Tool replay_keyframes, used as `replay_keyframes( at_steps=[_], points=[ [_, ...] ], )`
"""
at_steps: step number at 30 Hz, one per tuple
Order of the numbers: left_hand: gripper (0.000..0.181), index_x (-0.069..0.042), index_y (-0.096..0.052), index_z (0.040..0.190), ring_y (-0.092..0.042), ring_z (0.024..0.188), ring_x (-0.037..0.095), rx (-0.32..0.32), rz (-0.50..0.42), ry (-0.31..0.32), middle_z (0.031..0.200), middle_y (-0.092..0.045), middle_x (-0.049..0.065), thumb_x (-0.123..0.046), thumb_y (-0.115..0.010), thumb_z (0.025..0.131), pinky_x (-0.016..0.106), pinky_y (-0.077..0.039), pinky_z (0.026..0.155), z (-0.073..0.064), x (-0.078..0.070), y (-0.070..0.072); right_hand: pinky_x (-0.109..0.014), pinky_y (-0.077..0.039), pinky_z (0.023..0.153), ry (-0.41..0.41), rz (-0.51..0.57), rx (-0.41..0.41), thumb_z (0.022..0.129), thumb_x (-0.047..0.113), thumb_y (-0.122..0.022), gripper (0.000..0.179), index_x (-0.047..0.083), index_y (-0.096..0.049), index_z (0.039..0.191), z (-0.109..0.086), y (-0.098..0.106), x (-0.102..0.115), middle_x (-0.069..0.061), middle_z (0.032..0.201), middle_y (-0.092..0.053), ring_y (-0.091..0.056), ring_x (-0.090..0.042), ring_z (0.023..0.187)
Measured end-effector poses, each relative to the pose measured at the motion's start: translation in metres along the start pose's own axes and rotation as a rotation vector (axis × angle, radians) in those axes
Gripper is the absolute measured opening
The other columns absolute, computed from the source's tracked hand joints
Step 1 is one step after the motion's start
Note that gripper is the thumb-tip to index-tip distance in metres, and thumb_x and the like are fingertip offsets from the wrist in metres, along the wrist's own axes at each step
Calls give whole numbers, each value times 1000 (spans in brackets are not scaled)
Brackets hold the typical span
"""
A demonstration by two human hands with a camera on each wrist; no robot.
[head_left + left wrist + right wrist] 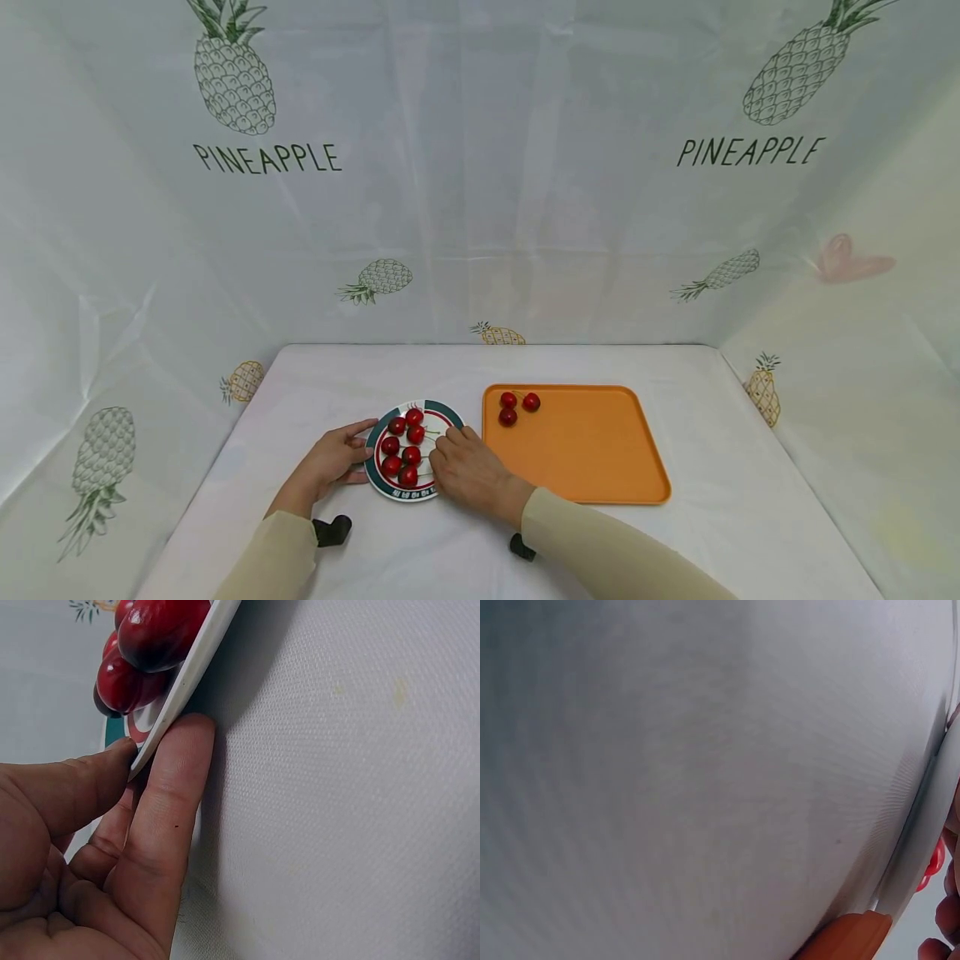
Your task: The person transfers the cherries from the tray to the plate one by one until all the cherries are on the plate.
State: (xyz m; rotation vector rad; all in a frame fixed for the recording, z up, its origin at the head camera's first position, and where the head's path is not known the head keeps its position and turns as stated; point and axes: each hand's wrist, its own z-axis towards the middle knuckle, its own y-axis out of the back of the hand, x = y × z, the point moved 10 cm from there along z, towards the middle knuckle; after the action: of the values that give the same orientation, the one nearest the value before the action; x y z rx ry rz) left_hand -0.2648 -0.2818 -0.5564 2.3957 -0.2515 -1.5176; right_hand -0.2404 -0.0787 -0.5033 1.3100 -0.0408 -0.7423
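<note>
A round plate (453, 414) with a green-and-red rim carries several red cherries (411, 455) with thin stems. My left hand (330, 463) pinches its left rim: in the left wrist view the thumb (90, 787) is on top and a finger (169, 810) lies beneath. My right hand (472, 472) is at the right rim, fingers bent over the plate and covering part of it. In the right wrist view its thumb (851, 937) meets the outer edge of the plate, while the other fingertips (946, 919) curl above it.
An orange tray (577, 446) lies right of the plate, with three cherries (507, 416) in its far left corner; the right forearm passes close to its near edge. A white cloth (420, 550) covers the table. Pineapple-printed curtains (480, 208) hang behind and at both sides.
</note>
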Motion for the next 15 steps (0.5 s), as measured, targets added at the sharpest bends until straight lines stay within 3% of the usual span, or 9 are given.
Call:
replay_keyframes(
  at_steps=[15],
  points=[
    [60, -13, -51, 156, -66, 88, 21, 11, -52, -24, 112, -51, 17, 4, -64, 100, 39, -67, 75, -2, -2, -1, -28, -32, 75, -50, 28, -3, 100, 44, -60, 27, 17, -59, 98, 0, 0, -7, 3, 93, -55, -43, -18, 89]
  ],
)
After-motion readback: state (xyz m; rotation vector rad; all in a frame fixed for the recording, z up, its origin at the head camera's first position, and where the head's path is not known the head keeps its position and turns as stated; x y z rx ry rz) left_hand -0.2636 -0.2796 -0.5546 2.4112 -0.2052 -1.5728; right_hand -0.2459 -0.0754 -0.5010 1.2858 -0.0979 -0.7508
